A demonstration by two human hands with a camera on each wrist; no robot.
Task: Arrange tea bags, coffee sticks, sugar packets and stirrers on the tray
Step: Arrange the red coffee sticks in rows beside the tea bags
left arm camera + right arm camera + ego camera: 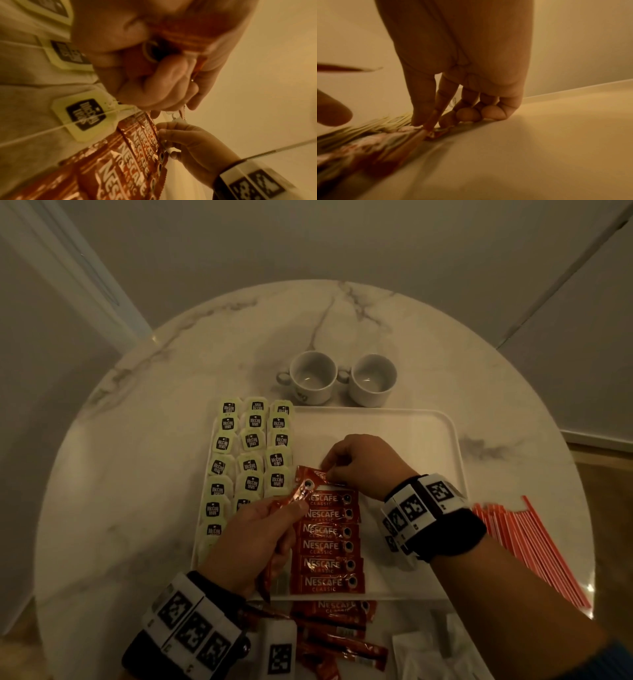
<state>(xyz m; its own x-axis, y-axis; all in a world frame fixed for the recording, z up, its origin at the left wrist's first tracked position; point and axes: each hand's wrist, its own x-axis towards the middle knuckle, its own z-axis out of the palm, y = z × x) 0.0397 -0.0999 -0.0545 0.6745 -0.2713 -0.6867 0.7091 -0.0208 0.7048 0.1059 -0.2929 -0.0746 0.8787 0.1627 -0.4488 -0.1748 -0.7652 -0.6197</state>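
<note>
The right hand (363, 463) has its fingertips pinched on the end of a coffee stick (317, 475), which lies at the far end of the stick column (327, 542) on the tray (411, 433). The left hand (253, 539) is curled round a small bundle of sticks (291, 505), their ends fanning out past the thumb just beside the column.

The sticks look light, thin and glossy, likely slippery against one another, so a pinch at the crimped end, as the right hand has it, seems the surest hold; the flat middle would probably slide or buckle. The tea bags (250, 457) fill the tray's left side in three columns, soft paper with loose tags and strings.

More sticks (335, 631) lie loose on the worktop (171, 371) near the person, with white packets (428, 648) beside them and stirrers (527, 546) right of the tray. Two cups (339, 378) stand beyond it.

Only the head view shows the whole layout. The left wrist view shows the bundle inside the curled left fingers (130, 56) and the tea-bag strings. The right wrist view, blurred, shows the right fingertips (419, 119) down at the tray floor on the stick's end.
</note>
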